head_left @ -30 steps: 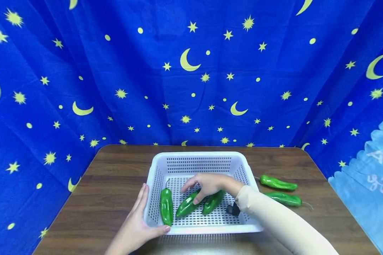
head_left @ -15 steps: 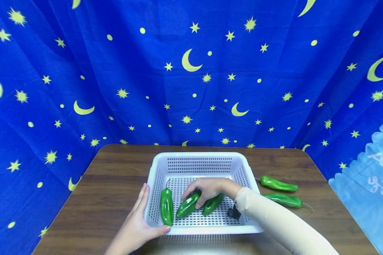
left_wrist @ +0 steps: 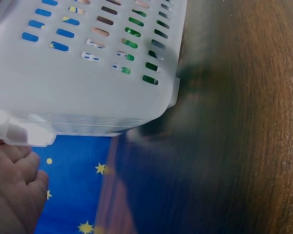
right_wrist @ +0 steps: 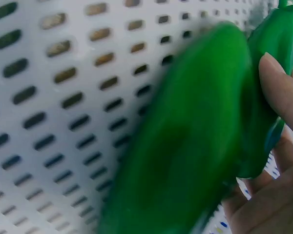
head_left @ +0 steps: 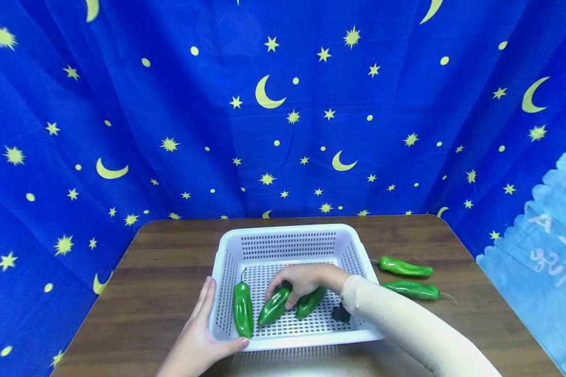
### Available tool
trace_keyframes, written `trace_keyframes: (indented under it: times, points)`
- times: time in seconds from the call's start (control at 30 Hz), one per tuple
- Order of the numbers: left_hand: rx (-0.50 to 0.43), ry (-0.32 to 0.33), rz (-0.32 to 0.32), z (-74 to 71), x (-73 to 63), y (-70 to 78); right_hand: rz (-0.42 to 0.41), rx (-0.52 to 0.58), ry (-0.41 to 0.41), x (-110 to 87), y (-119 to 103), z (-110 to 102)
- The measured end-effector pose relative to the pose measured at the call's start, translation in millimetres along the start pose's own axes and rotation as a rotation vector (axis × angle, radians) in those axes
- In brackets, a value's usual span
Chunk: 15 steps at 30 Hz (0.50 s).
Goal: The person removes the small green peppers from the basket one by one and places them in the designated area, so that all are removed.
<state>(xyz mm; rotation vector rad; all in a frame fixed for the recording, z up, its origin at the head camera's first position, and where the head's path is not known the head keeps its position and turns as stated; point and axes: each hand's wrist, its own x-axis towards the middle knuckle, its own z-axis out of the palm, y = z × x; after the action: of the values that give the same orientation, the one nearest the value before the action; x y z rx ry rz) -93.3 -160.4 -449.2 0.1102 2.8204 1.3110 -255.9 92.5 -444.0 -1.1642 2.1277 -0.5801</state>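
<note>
A white perforated plastic basket (head_left: 283, 228) stands on the table with three green peppers inside. My left hand (head_left: 200, 327) holds its near left corner, thumb on the front rim and fingers along the outer left side. Inside, my right hand (head_left: 302, 283) grips the middle green pepper (head_left: 271, 309), thumb on one side and fingers round the other; in the right wrist view this pepper (right_wrist: 261, 122) lies between them. Another pepper (head_left: 242, 309) lies along the left wall, stem pointing back. The third pepper (head_left: 309, 303), partly hidden under the right hand, fills the foreground of the right wrist view.
Two more green peppers (head_left: 404, 266) lie on the wooden table (head_left: 170, 256) right of the basket. A small black object (head_left: 341, 314) shows by the right wrist. A blue curtain (head_left: 193, 104) with moons and stars hangs behind the table.
My right hand has come down onto the middle pepper, and its fingers have closed round it. The left hand keeps its hold on the basket. The head view has shifted slightly.
</note>
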Motion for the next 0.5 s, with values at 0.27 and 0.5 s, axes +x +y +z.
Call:
trace_keyframes:
  times: [0.27,0.5]
  points:
    - [0.004,0.003,-0.001,0.6,-5.1,-2.6,-0.053,-0.002,0.060,-6.0,-4.1,-12.7]
    - [0.032,0.047,0.081,0.4,-1.5,-4.8,-0.120,0.077,0.204,-25.4,-5.5,-47.7]
